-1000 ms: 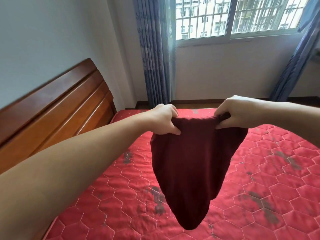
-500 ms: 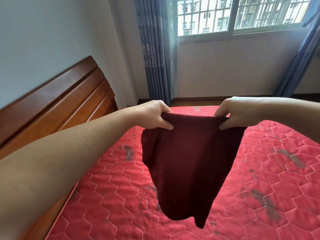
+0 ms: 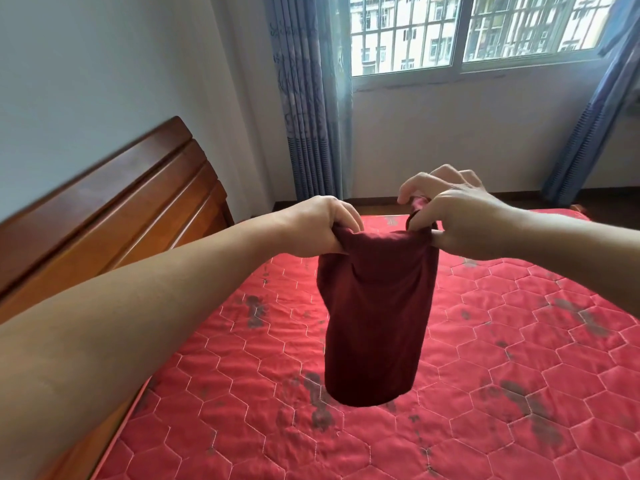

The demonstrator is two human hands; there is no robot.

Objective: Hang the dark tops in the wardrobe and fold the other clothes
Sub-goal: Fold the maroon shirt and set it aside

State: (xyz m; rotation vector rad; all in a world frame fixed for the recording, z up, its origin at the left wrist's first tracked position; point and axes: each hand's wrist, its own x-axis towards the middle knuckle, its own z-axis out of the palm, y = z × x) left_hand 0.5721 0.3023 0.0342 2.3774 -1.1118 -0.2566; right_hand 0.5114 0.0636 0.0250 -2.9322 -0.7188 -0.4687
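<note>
Both hands, left and right, pinch the maroon garment's top edge; it hangs lengthwise toward six o'clock above the red mattress.

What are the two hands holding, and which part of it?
A dark red garment. The left hand and right hand each pinch a corner of its top edge; the rest hangs above the bed.
</note>
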